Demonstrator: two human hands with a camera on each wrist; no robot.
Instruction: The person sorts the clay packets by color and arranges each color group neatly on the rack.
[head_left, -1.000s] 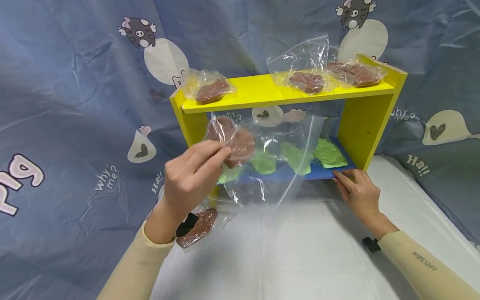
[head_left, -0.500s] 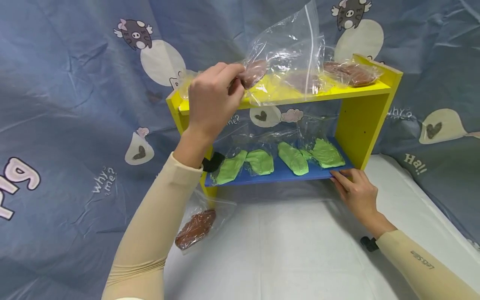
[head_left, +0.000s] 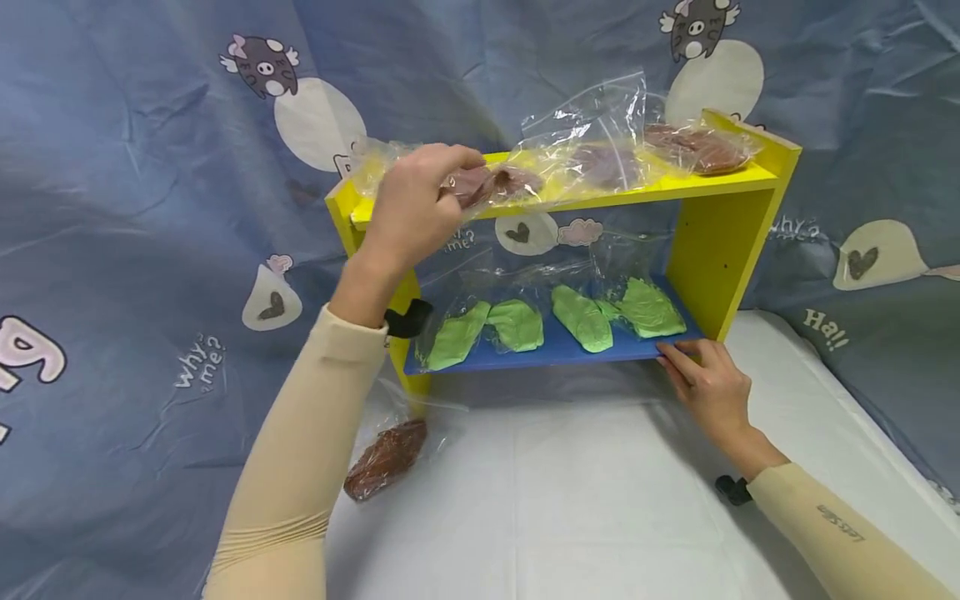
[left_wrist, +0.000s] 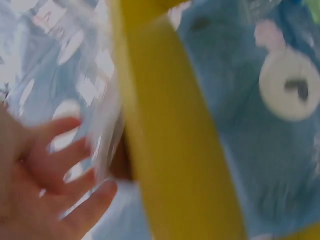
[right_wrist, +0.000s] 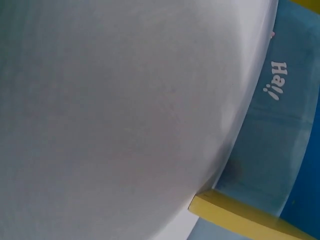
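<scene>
My left hand (head_left: pixel 416 200) is over the yellow top shelf (head_left: pixel 480 212), at a clear zip bag holding brown, rounded pieces (head_left: pixel 517 182). In the left wrist view, the fingers of my left hand (left_wrist: pixel 55 180) are spread with gaps between them, beside the clear plastic. That bag lies on the shelf and overlaps another bag of brown pieces (head_left: pixel 603 165). At the lower right, my right hand (head_left: pixel 712 383) grips the front edge of the blue lower shelf (head_left: pixel 547 357) near its right end. The right wrist view does not show that hand.
Several bagged green pieces (head_left: pixel 583 319) line the blue shelf. More bagged brown pieces (head_left: pixel 701 150) sit at the top right; another bag (head_left: pixel 367 158) is partly hidden at the left. One brown bagged piece (head_left: pixel 386 458) lies on the white table (head_left: pixel 600 483) by the left leg.
My left hand has carried the bag of brown pieces up from before the lower shelf and set it on the top shelf, loosening its fingers. The right hand stays at the blue shelf's edge.
</scene>
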